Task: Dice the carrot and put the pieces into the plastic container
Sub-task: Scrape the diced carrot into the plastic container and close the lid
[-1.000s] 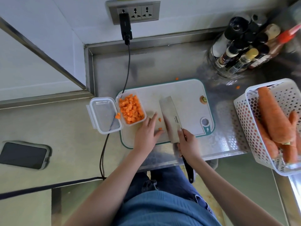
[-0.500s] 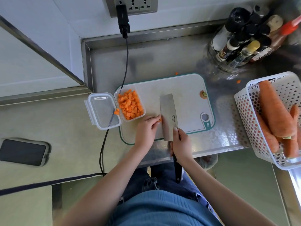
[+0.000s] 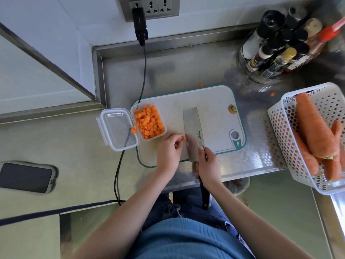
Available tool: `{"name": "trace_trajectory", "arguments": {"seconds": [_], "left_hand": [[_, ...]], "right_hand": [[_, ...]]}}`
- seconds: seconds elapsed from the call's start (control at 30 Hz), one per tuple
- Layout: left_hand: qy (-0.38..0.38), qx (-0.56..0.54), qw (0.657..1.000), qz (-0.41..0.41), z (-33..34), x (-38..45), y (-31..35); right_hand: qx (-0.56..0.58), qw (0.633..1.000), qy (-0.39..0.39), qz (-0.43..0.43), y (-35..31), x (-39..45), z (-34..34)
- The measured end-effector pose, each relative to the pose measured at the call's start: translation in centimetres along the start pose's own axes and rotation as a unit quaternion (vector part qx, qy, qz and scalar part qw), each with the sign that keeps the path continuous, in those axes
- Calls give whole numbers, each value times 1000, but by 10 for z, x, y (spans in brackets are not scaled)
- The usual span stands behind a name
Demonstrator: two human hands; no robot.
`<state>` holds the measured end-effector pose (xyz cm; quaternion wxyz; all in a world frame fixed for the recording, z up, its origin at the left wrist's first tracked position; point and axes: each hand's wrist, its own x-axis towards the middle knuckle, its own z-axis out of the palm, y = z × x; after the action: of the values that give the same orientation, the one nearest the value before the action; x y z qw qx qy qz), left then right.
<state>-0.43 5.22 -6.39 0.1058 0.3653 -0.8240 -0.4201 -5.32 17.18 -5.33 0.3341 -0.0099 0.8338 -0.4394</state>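
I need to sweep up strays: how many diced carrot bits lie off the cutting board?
3: one on the container lid, one on the counter behind the board, one near the bottles. Others may be hidden.

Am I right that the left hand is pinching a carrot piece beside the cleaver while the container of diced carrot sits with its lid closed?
Not quite: the head view shows the container open, its lid folded out to the left. The rest holds: the left hand pinches a carrot piece beside the cleaver.
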Motion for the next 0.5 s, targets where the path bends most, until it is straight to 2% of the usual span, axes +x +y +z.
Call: {"name": "trace_trajectory", "arguments": {"seconds": [0.23,0.4,0.5], "left_hand": [[1,23,1000,-19,-1,-2,0],[-9,60,998,28,2,-16,-3],[-12,51,998,23,2,-18,-4]], "right_hand": [[-34,999,24,-13,6,2,4],[-45,998,43,-16,6,-1,11],[-21,999,45,7,7,-3,19]]}}
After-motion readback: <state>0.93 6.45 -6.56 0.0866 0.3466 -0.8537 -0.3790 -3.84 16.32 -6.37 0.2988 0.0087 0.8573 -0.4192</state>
